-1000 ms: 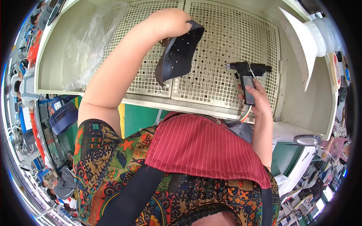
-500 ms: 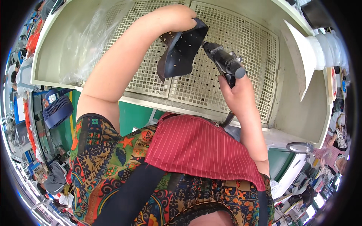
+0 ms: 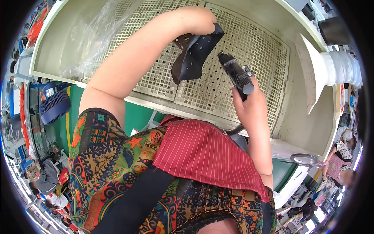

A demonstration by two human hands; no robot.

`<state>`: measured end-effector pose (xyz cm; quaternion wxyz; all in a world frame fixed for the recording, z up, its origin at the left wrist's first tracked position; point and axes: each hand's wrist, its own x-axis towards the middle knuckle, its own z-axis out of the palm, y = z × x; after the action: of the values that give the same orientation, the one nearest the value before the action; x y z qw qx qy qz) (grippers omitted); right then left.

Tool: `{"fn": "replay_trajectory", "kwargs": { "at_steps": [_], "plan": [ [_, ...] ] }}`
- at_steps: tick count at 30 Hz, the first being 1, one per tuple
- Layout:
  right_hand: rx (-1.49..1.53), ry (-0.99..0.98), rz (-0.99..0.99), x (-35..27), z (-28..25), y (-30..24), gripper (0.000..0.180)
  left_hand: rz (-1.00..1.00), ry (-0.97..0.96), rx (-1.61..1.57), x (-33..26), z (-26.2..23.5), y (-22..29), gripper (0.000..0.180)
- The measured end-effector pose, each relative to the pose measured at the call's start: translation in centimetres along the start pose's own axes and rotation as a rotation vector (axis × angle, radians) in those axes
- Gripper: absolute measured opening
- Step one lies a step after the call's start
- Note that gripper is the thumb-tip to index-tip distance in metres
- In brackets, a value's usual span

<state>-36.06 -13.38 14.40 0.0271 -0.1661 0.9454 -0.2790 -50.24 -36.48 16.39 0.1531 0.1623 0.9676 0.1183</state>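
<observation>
My left hand grips the top edge of a dark, perforated shoe upper, which hangs open above the grating. Its fingers are mostly hidden behind the wrist and the piece. In my right hand is a black spray gun, held by its handle with fingers wrapped round. The gun's nozzle points up and left toward the upper, and a gap shows between the two. A dark hose runs down from below my right hand.
Both hands are over a pale bench with a plastic grating and raised walls. Clear plastic film lies along its left side. At right stands a white funnel-shaped hood with a ribbed duct. A blue fan is beyond the left edge.
The shoe upper and my left hand have shifted slightly right and down in the picture. The spray gun has also moved down and tilted a little; both grips stay the same.
</observation>
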Motion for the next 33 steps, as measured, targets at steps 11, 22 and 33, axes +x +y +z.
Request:
{"fn": "replay_trajectory", "kwargs": {
  "at_steps": [11,22,33],
  "plan": [
    [0.212,-0.039,0.003,0.6,0.3,-0.4,0.044,-0.055,-0.001,-0.149,-1.3,0.1,-0.2,0.030],
    [0.254,-0.171,0.051,-2.1,-1.3,0.3,0.043,-0.078,0.278,-0.143,-7.1,3.7,-1.1,0.029],
    [0.219,-0.213,0.057,-3.1,-1.6,0.5,0.041,-0.171,0.411,-0.286,-10.9,7.8,-1.5,0.028]
  ]
}}
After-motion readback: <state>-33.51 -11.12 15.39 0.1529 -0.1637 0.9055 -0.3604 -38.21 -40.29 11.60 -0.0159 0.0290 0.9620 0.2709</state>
